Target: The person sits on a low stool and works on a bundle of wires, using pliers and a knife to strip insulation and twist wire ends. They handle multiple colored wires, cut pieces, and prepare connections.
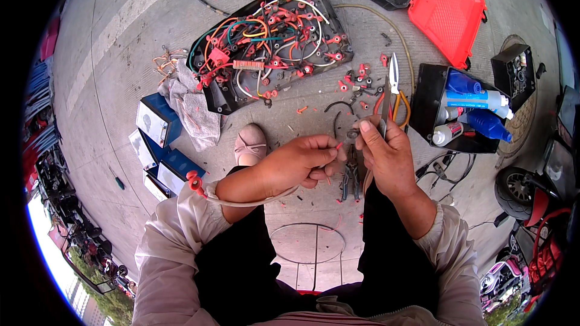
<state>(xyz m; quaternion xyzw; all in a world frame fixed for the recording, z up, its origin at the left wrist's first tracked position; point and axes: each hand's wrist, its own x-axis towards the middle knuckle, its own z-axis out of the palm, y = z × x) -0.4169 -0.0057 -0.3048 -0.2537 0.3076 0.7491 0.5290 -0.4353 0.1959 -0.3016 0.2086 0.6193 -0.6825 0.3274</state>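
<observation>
My left hand [302, 160] is closed on a pale cable [260, 202], whose free end loops back beneath my wrist to a red-capped terminal [195, 182]. A small red piece [339, 145] shows at its fingertips. Close by on the right, my right hand [386, 151] is closed around a knife [385, 99], blade pointing away from me. A small grey ring-like piece [353, 134] shows by its thumb; whether it belongs to the cable I cannot tell. Below the hands, pliers [349, 182] lie between my legs. Scissors [394, 78] with orange handles lie just beyond the knife.
A black tray [211, 99] full of wires and red-capped terminals lies ahead, with loose terminals [362, 78] to its right. A grey towel [196, 111] and blue boxes [175, 166] sit left. At right stand a black bin [426, 102] of bottles and an orange-lidded case [450, 12].
</observation>
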